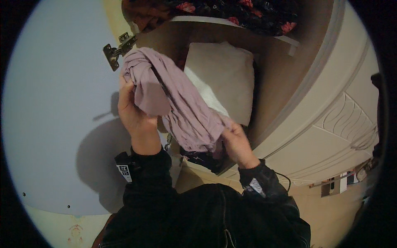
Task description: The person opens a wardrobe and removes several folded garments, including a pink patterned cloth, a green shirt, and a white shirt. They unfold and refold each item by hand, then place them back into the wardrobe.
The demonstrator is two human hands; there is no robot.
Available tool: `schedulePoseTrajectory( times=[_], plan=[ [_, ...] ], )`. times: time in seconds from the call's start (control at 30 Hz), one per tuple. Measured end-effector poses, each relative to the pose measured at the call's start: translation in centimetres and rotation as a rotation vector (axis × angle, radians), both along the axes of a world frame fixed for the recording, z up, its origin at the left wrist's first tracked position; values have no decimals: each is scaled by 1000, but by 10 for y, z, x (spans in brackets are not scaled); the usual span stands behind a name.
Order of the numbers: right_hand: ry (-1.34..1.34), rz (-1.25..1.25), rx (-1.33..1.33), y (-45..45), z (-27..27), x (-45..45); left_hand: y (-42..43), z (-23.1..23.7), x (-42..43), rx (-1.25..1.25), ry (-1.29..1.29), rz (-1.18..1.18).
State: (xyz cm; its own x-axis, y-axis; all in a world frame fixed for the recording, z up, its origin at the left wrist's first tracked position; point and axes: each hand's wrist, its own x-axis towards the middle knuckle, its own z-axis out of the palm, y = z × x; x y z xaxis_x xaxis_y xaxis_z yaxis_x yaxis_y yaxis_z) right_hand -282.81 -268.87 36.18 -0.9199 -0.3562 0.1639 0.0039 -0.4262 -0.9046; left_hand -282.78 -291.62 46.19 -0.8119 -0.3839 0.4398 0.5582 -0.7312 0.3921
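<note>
A pale mauve cloth garment (186,102), bunched and folded lengthwise, stretches between my two hands in front of an open cabinet. My left hand (136,114) grips its upper left end, with the fingers hidden behind the fabric. At the lower right end, my right hand (237,142) pinches the edge of the cloth. Behind the garment, a folded beige-white cloth (225,77) lies inside the cabinet. Dark patterned fabric (201,159) shows beneath the garment's lower end.
Dark floral fabric (248,12) and a brown cloth (149,15) hang at the top. An open cabinet door (55,108) with a metal hinge (119,49) stands left. To the right are cream cabinet doors (322,124); tiled floor (322,214) shows at lower right.
</note>
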Motion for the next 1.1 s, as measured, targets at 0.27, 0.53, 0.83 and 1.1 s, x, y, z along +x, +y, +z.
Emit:
schedulePoseTrajectory(
  times=[0.27,0.53,0.83,1.1],
  plan=[
    [-73,212,-522,44,54,28,-21,-48,-12,-126,-165,309],
    [54,465,-331,52,78,48,25,-74,61,-845,-293,459],
    [101,719,-82,97,83,101,148,-119,175,-1414,-554,449],
    [200,577,-9,133,84,129,152,-121,284,-1103,-878,726]
  ],
)
